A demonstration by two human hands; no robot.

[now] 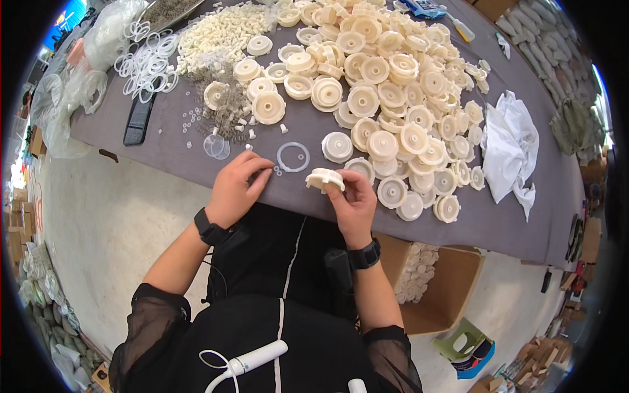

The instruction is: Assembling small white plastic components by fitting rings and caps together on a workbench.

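My right hand (pixel 355 204) grips a cream plastic round cap (pixel 325 177) with lugs on its rim, held tilted just above the table's near edge. To its left, my left hand (pixel 237 182) rests at the table edge, thumb and forefinger drawn together; whatever they pinch, if anything, is too small to make out. Beside those fingertips lie a few tiny clear rings (pixel 278 171). A larger translucent ring (pixel 293 157) lies flat between the two hands, with a small ring inside it. Beyond my left hand are clear thin discs (pixel 216 147) and small white plugs (pixel 284 128).
A big heap of cream caps (pixel 393 85) covers the table's middle and right. Farther left are white plugs (pixel 223 36), metal springs (pixel 226 98), white rings (pixel 149 62) and a black phone (pixel 139 121). A white cloth (pixel 510 150) lies right. Below stands a box (pixel 452 288) containing parts.
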